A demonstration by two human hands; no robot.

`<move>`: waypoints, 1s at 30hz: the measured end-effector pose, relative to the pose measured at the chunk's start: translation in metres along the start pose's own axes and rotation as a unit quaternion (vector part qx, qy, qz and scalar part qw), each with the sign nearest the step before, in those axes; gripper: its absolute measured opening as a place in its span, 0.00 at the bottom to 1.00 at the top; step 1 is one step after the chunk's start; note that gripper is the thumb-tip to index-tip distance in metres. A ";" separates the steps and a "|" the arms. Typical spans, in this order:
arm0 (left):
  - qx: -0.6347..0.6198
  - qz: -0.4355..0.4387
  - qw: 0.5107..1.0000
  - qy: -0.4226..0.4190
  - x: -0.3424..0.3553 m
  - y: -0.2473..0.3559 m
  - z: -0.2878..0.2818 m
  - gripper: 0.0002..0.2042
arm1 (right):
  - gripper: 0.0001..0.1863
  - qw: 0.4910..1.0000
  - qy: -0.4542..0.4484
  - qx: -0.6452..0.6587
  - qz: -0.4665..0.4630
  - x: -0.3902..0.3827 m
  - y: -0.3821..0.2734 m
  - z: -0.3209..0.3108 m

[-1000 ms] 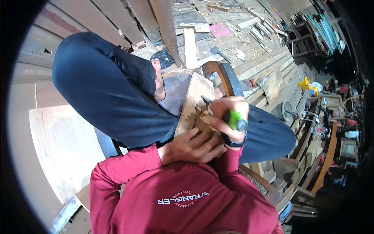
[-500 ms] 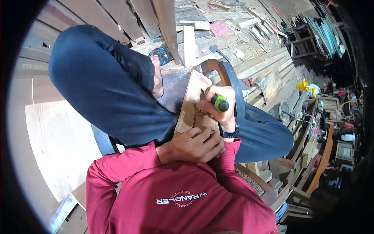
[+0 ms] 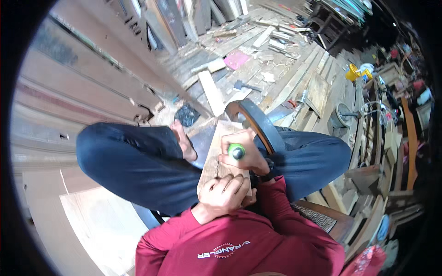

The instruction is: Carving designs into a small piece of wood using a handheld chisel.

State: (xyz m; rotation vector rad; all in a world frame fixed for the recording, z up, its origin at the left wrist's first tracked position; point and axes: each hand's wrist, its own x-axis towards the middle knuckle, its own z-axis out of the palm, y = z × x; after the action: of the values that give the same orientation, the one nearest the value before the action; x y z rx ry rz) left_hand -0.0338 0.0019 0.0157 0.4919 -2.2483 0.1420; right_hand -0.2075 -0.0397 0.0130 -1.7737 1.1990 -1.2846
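A pale wooden block lies in front of my body, between my bent legs, and tapers toward its far end. My left hand is closed over the block's near end, its fingers curled on the top face. Above the block's middle, my right hand is wrapped around the green handle of a hand tool with a dark butt end. That butt points up at me. The tool's working end is hidden below my fist, so its kind cannot be told. A dark line runs along the wood between my hands.
A dark curved chair arm stands just beyond my right hand. A hammer-like tool, a pink sheet and wood scraps lie on the plank floor ahead. A grey bucket stands at the right; a black plastic bag lies near my foot.
The whole view has shifted, showing more of the floor ahead. My right hand has turned so the green handle points more straight up. My left hand still holds the block's near end.
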 end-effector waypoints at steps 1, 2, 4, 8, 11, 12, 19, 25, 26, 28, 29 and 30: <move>0.013 -0.013 1.000 -0.013 -0.001 0.000 -0.003 0.10 | 0.13 1.000 -0.004 0.013 -0.001 0.004 0.007 0.004; 0.018 -0.002 1.000 -0.006 -0.001 0.000 -0.004 0.11 | 0.11 0.999 -0.008 0.014 -0.028 0.003 0.009 0.007; 0.022 0.003 1.000 -0.003 -0.003 0.002 -0.002 0.12 | 0.11 0.998 -0.019 0.028 -0.048 0.002 -0.006 0.001; 0.035 0.006 0.999 0.008 0.007 0.001 -0.004 0.11 | 0.14 0.998 -0.006 0.051 -0.047 -0.002 -0.009 -0.005; 0.047 0.000 0.999 0.001 0.007 0.003 -0.008 0.12 | 0.12 1.000 -0.004 0.015 -0.021 -0.001 0.018 0.012; 0.042 0.001 0.999 0.004 0.005 0.002 -0.009 0.11 | 0.12 0.998 0.004 0.040 -0.044 0.003 0.006 0.016; 0.040 0.012 0.999 0.017 0.008 0.001 -0.007 0.11 | 0.14 0.993 0.049 0.105 -0.014 0.003 0.010 0.008; 0.041 0.009 0.999 0.013 0.007 0.003 -0.005 0.11 | 0.14 0.994 0.002 0.081 -0.075 -0.005 -0.005 0.001; 0.038 0.011 0.999 0.027 0.009 0.001 -0.002 0.11 | 0.13 0.997 0.007 0.042 -0.064 -0.001 0.005 0.003; 0.042 0.020 0.999 0.028 0.009 0.000 -0.006 0.11 | 0.13 0.998 -0.003 0.015 -0.055 0.005 0.017 0.016; 0.040 0.021 0.999 0.025 0.006 0.004 -0.008 0.11 | 0.13 0.998 0.000 0.017 -0.053 -0.003 0.017 0.019; 0.042 0.014 0.999 0.024 0.005 0.003 -0.008 0.11 | 0.13 0.998 -0.013 0.026 -0.058 -0.003 0.007 0.018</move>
State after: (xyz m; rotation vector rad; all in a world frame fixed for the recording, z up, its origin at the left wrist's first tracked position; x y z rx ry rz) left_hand -0.0322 0.0048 0.0254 0.4960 -2.2107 0.2615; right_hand -0.1932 -0.0398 -0.0002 -1.8381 1.0522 -1.3424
